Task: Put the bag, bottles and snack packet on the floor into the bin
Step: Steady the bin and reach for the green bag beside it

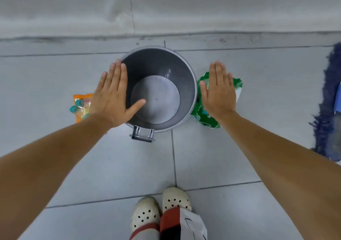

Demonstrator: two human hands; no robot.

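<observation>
Hovering flat and empty with fingers spread, the right hand (219, 93) hangs over the green bag (203, 117) just right of the empty bin (191, 84), while the left hand (112, 95) spreads over the bin's left rim, nearer the orange snack packet (81, 106).

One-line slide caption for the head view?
Open hands, left and right, flank empty grey metal bin; litter on tiled floor.

Left hand (112, 99) hides most of orange packet (81, 106); right hand (219, 93) covers green bag (203, 117) middle.
</observation>
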